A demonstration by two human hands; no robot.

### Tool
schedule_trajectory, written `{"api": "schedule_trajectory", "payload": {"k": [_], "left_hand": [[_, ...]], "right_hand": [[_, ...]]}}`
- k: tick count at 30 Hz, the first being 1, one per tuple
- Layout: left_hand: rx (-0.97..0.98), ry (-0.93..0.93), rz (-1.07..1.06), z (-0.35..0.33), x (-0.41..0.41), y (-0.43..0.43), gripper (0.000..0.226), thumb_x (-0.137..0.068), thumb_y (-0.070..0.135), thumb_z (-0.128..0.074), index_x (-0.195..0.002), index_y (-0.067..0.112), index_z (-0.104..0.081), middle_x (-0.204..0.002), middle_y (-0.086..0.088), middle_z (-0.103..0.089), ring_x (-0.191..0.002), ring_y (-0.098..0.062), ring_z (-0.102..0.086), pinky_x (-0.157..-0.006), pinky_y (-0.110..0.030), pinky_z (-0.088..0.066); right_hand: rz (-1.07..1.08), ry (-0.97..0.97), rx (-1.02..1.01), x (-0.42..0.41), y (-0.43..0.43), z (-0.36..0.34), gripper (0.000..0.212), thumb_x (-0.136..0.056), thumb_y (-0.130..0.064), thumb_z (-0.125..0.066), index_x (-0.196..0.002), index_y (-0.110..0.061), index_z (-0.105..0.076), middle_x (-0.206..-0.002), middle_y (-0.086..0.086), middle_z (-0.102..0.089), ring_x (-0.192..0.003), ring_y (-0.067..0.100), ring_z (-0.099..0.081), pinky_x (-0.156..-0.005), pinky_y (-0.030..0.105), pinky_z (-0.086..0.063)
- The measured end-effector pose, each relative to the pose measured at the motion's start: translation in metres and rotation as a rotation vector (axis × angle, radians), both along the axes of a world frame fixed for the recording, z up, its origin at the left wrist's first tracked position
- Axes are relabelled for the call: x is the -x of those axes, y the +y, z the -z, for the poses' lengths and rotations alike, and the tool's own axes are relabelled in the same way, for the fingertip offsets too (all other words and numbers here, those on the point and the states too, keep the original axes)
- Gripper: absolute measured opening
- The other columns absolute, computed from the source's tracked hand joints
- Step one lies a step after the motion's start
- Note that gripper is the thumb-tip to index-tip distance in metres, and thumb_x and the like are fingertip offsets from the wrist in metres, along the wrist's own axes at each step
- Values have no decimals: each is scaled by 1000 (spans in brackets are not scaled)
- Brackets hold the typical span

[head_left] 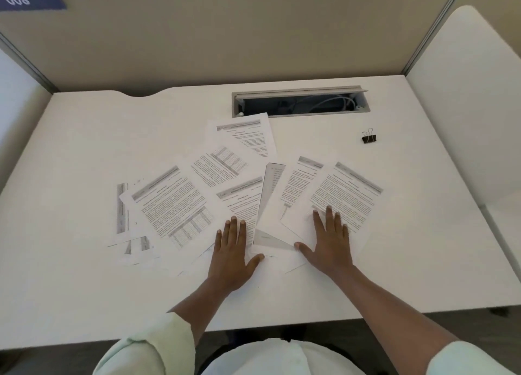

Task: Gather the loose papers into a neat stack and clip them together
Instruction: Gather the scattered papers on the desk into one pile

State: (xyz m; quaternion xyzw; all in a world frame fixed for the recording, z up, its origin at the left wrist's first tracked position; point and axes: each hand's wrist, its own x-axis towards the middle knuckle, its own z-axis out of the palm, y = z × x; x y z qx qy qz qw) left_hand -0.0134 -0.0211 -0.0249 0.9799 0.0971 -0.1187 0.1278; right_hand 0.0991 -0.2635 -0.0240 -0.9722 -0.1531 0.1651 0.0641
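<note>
Head view. Loose papers (197,202) lie fanned in an overlapping spread on the white surface (423,247), just in front of the cable slot (300,104) set into its far part. The sheets are white, printed in dense black text with grey header bars; several carry grey tables. They are unaligned: each sheet is turned at its own angle, the tops splayed outward toward the slot and the lower corners converging toward the person. The farthest sheet reaches almost to the slot's near edge; the leftmost sheets lie well to the left of it and are partly covered by others. One sheet near the middle of the fan is shaded grey and seems to be raised or curled, though this is not certain.

The left hand (231,250) rests palm down on the lower part of the central sheets, its grip flat with fingers extended and close together, thumb out to the side, pinching nothing. The right hand (328,242) rests palm down on the rightmost sheets, its grip likewise flat and spread, thumb pointing toward the left hand, holding nothing.

A black binder clip (369,136), its wire handles raised, stands alone on the surface, in front of the slot's right end, apart from the papers and from both hands. Pale sleeves (158,346) cover the upper forearms.
</note>
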Motion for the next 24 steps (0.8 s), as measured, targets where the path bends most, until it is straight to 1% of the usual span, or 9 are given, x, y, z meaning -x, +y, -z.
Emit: {"api": "schedule_trajectory", "payload": {"k": [3, 5, 7, 10, 13, 17, 19, 22, 24], "left_hand": [[103, -24, -47, -7, -18, -12, 97, -91, 74, -23, -160, 8, -9, -168, -13, -6, -156, -30, -3, -126, -45, -11], [176, -36, -96, -11, -31, -23, 93, -93, 70, -32, -160, 8, -11, -168, -13, -11, -156, -28, -7, -126, -41, -12], [239, -45, -150, -13, -43, -33, 90, -95, 63, -44, -159, 6, -15, -167, -14, -15, -155, -28, -11, -125, -40, -15], [276, -60, -207, -17, -53, -44, 89, -95, 58, -50, -158, 3, -17, -165, -16, -19, -154, -30, -15, -124, -41, -19], [302, -51, -239, -18, -59, -50, 92, -94, 57, -53, -159, 4, -15, -165, -16, -20, -153, -31, -16, -122, -42, -19], [408, -63, -353, -25, -68, -53, 92, -91, 48, -64, -158, 4, -18, -160, -16, -28, -148, -32, -24, -119, -42, -26], [449, -72, -430, -30, -74, -53, 91, -89, 44, -68, -157, 5, -21, -155, -15, -33, -144, -32, -28, -117, -41, -28], [489, -51, -533, -35, -83, -50, 91, -86, 43, -72, -156, 7, -25, -150, -14, -35, -142, -33, -30, -116, -43, -29], [532, -23, -609, -34, -89, -45, 91, -84, 45, -74, -154, 8, -29, -148, -13, -37, -140, -32, -33, -116, -45, -31]], "right_hand": [[75, 42, 19, -4, -5, 2, 110, -85, -81, -46, -164, -19, -2, -170, 20, 12, -156, 47, 5, -124, 62, -7], [94, 80, 7, -3, -5, 3, 111, -84, -83, -43, -164, -20, 3, -169, 19, 18, -155, 47, 11, -123, 63, -5], [81, 104, 6, 0, -2, 4, 111, -85, -84, -40, -163, -21, 8, -168, 19, 24, -155, 46, 16, -123, 64, -1], [26, 103, -4, 7, 3, 5, 111, -85, -85, -37, -163, -22, 9, -167, 17, 27, -155, 45, 18, -124, 63, 1], [-37, 91, -32, 16, 8, 9, 110, -83, -86, -35, -164, -23, 5, -168, 16, 25, -155, 43, 18, -123, 62, 2], [-103, 61, -55, 24, 12, 13, 108, -83, -86, -31, -165, -23, -3, -170, 16, 18, -156, 42, 14, -123, 62, 0], [-138, 54, -55, 25, 14, 14, 107, -83, -85, -33, -165, -23, -5, -171, 16, 14, -156, 42, 11, -123, 63, -1], [-175, 37, -76, 28, 17, 15, 105, -83, -83, -39, -164, -21, -16, -171, 16, 4, -157, 43, 2, -122, 65, -8], [-197, 44, -77, 29, 20, 15, 105, -82, -82, -40, -164, -21, -17, -171, 17, 5, -156, 43, 4, -122, 65, -7]]}}
